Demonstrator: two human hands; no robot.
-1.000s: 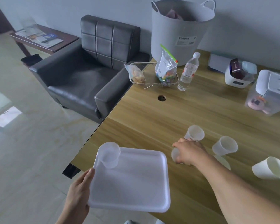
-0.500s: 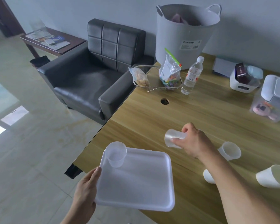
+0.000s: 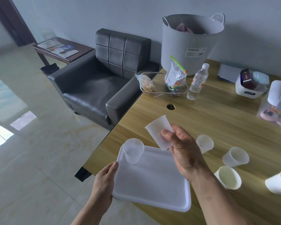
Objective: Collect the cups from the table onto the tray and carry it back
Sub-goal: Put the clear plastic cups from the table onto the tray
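- Cups are the matter: one cup (image 3: 159, 133) is pinched at its side wall by the right hand (image 3: 184, 150), above the tray's far edge, mouth tilted away.
- One clear cup (image 3: 133, 151) stands upright in the tray's far left corner.
- Four cups (image 3: 235, 156) lie tipped on the surface (image 3: 217, 120) to the right.
- Tray (image 3: 152, 179) is gripped at its left rim by the left hand (image 3: 104, 181), overhanging the surface edge.
- Thin plastic is judged light, flexible and easily toppled; a gentle hold low on the wall should suit.
- A level tray, supported on both sides, is advised for carrying.
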